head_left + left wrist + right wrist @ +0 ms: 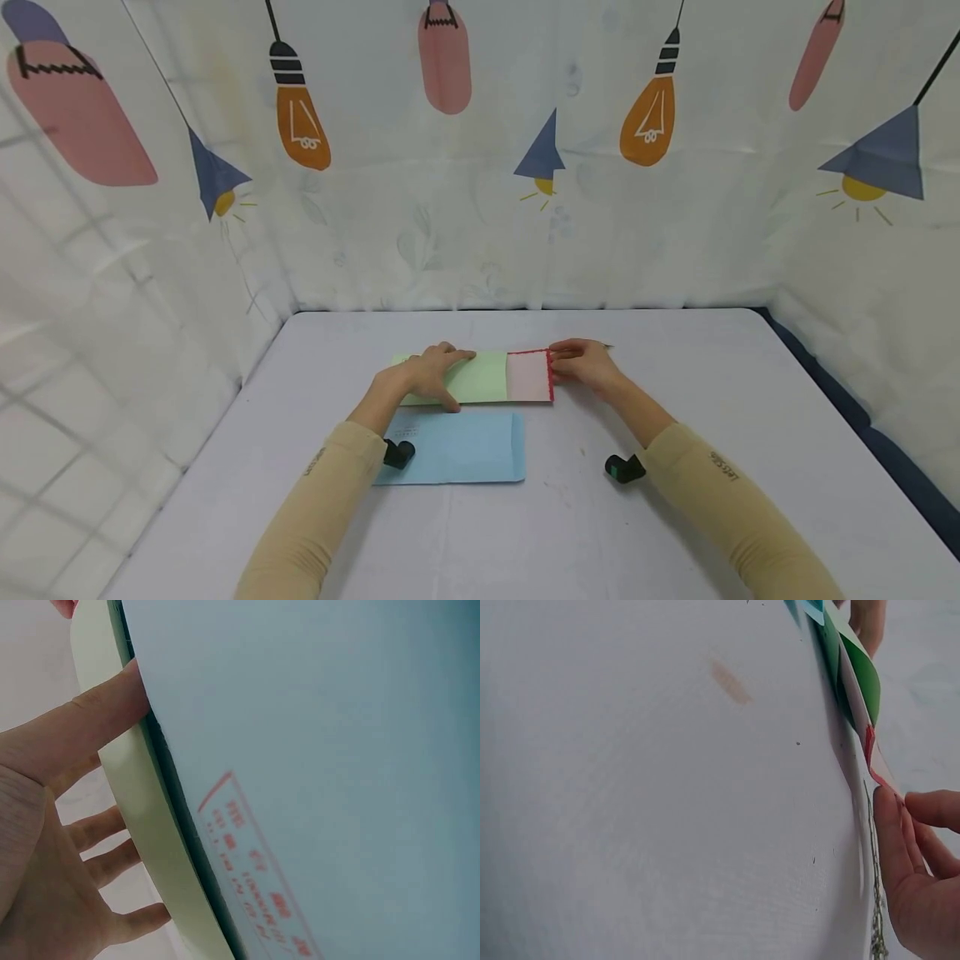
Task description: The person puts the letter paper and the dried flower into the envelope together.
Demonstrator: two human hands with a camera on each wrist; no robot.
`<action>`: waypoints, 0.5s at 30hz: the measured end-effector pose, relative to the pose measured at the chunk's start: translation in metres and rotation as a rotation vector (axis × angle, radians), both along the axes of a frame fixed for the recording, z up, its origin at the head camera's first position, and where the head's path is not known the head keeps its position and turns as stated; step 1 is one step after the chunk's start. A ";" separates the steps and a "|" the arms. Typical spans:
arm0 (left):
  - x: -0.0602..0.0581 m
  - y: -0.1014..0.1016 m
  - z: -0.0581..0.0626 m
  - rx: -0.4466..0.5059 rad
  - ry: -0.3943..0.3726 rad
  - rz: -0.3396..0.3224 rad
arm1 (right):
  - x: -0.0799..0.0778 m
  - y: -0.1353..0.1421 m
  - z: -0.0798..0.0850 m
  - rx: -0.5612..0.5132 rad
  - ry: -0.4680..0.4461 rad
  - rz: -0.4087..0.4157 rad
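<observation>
A pale green envelope [483, 379] lies crosswise on the table. My left hand [431, 371] spans it and holds it, the thumb at the near edge and the fingers toward the far edge. Out of its right end sticks a pale pink card [529, 377] with a red border. My right hand [585, 365] pinches that card's right edge between thumb and fingers. In the right wrist view the mouth of the green envelope [866, 682] gapes around the card. Nearer to me lies a light blue envelope [472, 450], whose red print shows in the left wrist view.
A white-covered table [555, 533] bears everything. Thin dark green strands [878, 930] lie beside my right hand. Black wrist cameras [624, 468] hang by both sleeves. Behind stands a white curtain [480, 233] printed with lamps and bulbs.
</observation>
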State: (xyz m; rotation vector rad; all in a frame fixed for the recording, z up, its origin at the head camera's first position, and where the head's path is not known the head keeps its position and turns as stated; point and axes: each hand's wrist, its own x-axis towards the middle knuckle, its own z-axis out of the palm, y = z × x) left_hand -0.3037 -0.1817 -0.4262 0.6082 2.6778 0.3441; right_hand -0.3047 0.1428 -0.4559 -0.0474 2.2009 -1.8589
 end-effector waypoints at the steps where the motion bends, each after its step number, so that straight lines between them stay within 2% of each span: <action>1: 0.000 0.000 0.000 0.000 -0.001 -0.001 | 0.000 0.000 0.000 0.001 0.004 0.007; 7: 0.000 0.000 0.001 0.004 0.006 -0.017 | -0.002 -0.006 -0.001 -0.007 0.000 0.039; 15: 0.001 0.002 0.001 0.008 0.013 -0.015 | 0.000 -0.015 -0.001 -0.023 0.000 0.044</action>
